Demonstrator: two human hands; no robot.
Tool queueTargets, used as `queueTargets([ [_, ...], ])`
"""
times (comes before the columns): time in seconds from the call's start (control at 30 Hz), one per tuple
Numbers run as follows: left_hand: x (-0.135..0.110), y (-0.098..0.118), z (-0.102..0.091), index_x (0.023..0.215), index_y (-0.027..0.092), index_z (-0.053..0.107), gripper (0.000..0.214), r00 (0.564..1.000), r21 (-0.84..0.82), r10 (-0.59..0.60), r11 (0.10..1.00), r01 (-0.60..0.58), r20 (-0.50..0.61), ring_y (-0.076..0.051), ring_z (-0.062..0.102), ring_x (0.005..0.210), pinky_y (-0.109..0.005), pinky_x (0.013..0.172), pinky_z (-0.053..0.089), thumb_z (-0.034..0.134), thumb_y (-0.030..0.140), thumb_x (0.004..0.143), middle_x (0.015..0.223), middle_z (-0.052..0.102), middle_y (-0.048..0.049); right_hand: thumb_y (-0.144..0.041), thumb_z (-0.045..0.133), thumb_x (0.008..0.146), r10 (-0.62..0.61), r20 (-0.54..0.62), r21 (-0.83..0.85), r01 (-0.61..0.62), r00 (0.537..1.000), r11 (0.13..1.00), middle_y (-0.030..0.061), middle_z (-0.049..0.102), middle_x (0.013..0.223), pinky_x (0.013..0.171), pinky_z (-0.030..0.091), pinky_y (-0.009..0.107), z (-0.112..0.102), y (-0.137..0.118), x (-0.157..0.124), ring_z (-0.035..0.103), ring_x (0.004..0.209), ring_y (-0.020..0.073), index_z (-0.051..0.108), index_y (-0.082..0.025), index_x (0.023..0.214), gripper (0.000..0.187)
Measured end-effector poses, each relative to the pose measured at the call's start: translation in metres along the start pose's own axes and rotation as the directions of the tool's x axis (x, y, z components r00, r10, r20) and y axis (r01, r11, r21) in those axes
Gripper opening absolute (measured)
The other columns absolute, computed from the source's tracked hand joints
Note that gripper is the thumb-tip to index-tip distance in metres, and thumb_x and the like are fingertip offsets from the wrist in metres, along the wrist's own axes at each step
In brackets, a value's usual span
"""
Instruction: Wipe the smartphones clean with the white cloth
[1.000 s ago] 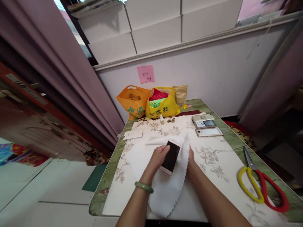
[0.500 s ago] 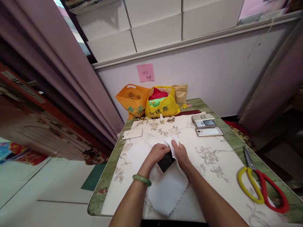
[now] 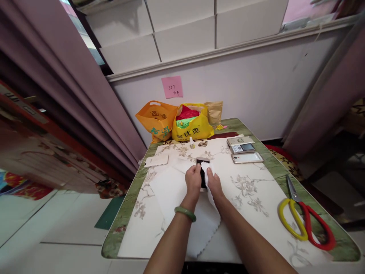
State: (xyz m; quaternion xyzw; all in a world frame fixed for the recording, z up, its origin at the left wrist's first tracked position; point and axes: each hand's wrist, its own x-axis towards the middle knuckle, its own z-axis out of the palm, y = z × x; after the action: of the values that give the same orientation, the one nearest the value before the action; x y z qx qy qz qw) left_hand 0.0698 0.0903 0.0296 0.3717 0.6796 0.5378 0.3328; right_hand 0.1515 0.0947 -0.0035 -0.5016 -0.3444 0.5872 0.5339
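Note:
Between my hands is a smartphone (image 3: 202,177) with a dark screen and a pale frame, its top edge pointing away from me. My left hand (image 3: 193,180) grips its left side, thumb up near the screen. A white cloth (image 3: 203,228) with a wavy edge is pinched in my right hand (image 3: 214,185). Part of the cloth lies over the phone's right side, and the rest hangs down toward the table's front edge. Cloth and fingers hide much of the screen. A green bangle (image 3: 185,214) circles my left wrist.
Scissors (image 3: 298,198) with yellow and red handles lie at the right. Several phones (image 3: 247,158) sit at the back right, and a white phone (image 3: 156,160) at the left. Behind are a small bottle (image 3: 192,143), an orange bag (image 3: 159,121) and a yellow bag (image 3: 196,127).
The phone has turned from a slant to nearly straight and moved slightly away from me. My left hand has shifted from over its upper part to its left side.

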Motion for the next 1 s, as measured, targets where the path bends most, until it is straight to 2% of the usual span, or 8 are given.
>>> queueTargets([
  [0.23, 0.009, 0.011, 0.003, 0.071, 0.019, 0.054, 0.044, 0.946, -0.158, 0.000, 0.986, -0.054, -0.324, -0.013, 0.043, 0.065, -0.025, 0.060, 0.037, 0.039, 0.057, 0.086, 0.060, 0.046, 0.0030, -0.056, 0.062, 0.076, -0.072, 0.118, -0.010, 0.073, 0.990, 0.997, 0.0098, 0.072, 0.106, 0.094, 0.045, 0.034, 0.008, -0.005, -0.020, 0.062, 0.104, 0.0271, 0.069, -0.011, 0.107, 0.055],
  [0.37, -0.004, 0.015, 0.001, 0.083, 0.018, 0.058, 0.041, 0.927, -0.229, 0.045, 0.964, -0.138, -0.371, -0.013, 0.049, 0.068, -0.024, 0.064, 0.041, 0.045, 0.058, 0.085, 0.068, 0.054, 0.0019, -0.056, 0.062, 0.076, -0.042, 0.111, -0.001, 0.042, 0.993, 0.999, 0.0105, 0.071, 0.105, 0.094, 0.046, 0.032, 0.006, -0.011, -0.021, 0.062, 0.106, 0.0273, 0.069, -0.009, 0.107, 0.057],
  [0.43, -0.019, 0.011, -0.005, 0.089, 0.017, 0.061, 0.037, 0.954, -0.268, 0.103, 0.946, -0.182, -0.283, -0.014, 0.054, 0.069, -0.024, 0.065, 0.044, 0.057, 0.053, 0.081, 0.072, 0.060, -0.0001, -0.057, 0.062, 0.075, 0.028, 0.023, 0.019, -0.028, 0.999, 0.999, 0.0111, 0.071, 0.104, 0.092, 0.047, 0.031, 0.003, -0.013, -0.016, 0.062, 0.105, 0.0270, 0.069, -0.008, 0.106, 0.058],
  [0.53, -0.043, 0.003, -0.026, 0.092, 0.014, 0.064, 0.037, 0.992, -0.233, 0.128, 0.964, -0.125, 0.000, -0.016, 0.060, 0.068, -0.026, 0.064, 0.047, 0.073, 0.043, 0.070, 0.073, 0.066, -0.0027, -0.060, 0.059, 0.076, 0.104, -0.039, 0.112, -0.099, 0.994, 0.989, 0.0098, 0.072, 0.098, 0.084, 0.050, 0.031, -0.003, -0.014, -0.008, 0.065, 0.097, 0.0252, 0.067, -0.009, 0.108, 0.061],
  [0.67, -0.055, 0.002, -0.063, 0.089, 0.011, 0.066, 0.044, 0.937, -0.217, 0.002, 0.973, 0.079, 0.351, -0.018, 0.062, 0.061, -0.031, 0.061, 0.050, 0.068, 0.052, 0.073, 0.072, 0.069, -0.0066, -0.057, 0.061, 0.076, -0.018, -0.008, 0.165, 0.019, 1.000, 0.986, 0.0055, 0.072, 0.090, 0.078, 0.050, 0.030, -0.005, -0.016, -0.007, 0.065, 0.084, 0.0201, 0.066, -0.012, 0.107, 0.055],
  [0.8, -0.040, 0.018, -0.089, 0.079, 0.012, 0.069, 0.049, 0.835, -0.011, -0.166, 0.979, 0.202, 0.524, -0.017, 0.060, 0.057, -0.028, 0.054, 0.047, 0.059, 0.060, 0.076, 0.065, 0.066, -0.0061, -0.055, 0.065, 0.074, -0.058, 0.042, 0.155, 0.050, 0.997, 0.987, 0.0051, 0.071, 0.091, 0.075, 0.050, 0.029, -0.003, -0.015, -0.010, 0.064, 0.080, 0.0179, 0.067, -0.013, 0.101, 0.050],
  [0.9, -0.029, 0.023, -0.091, 0.068, 0.013, 0.067, 0.043, 0.738, 0.214, -0.234, 0.969, 0.124, 0.633, -0.015, 0.053, 0.054, -0.025, 0.049, 0.040, 0.064, 0.056, 0.072, 0.058, 0.060, -0.0029, -0.056, 0.069, 0.071, -0.009, 0.103, 0.139, -0.005, 0.995, 0.990, 0.0031, 0.069, 0.078, 0.064, 0.049, 0.028, -0.002, -0.009, -0.010, 0.061, 0.067, 0.0161, 0.067, -0.012, 0.095, 0.050],
  [1.0, -0.027, 0.015, -0.078, 0.061, 0.016, 0.059, 0.039, 0.815, 0.272, -0.103, 0.960, -0.069, 0.571, -0.011, 0.043, 0.053, -0.023, 0.049, 0.033, 0.061, 0.052, 0.074, 0.054, 0.049, 0.0029, -0.052, 0.073, 0.068, -0.014, 0.182, 0.150, -0.013, 0.983, 0.989, 0.0020, 0.067, 0.072, 0.059, 0.048, 0.026, -0.002, -0.004, -0.009, 0.058, 0.061, 0.0145, 0.066, -0.011, 0.091, 0.048],
])
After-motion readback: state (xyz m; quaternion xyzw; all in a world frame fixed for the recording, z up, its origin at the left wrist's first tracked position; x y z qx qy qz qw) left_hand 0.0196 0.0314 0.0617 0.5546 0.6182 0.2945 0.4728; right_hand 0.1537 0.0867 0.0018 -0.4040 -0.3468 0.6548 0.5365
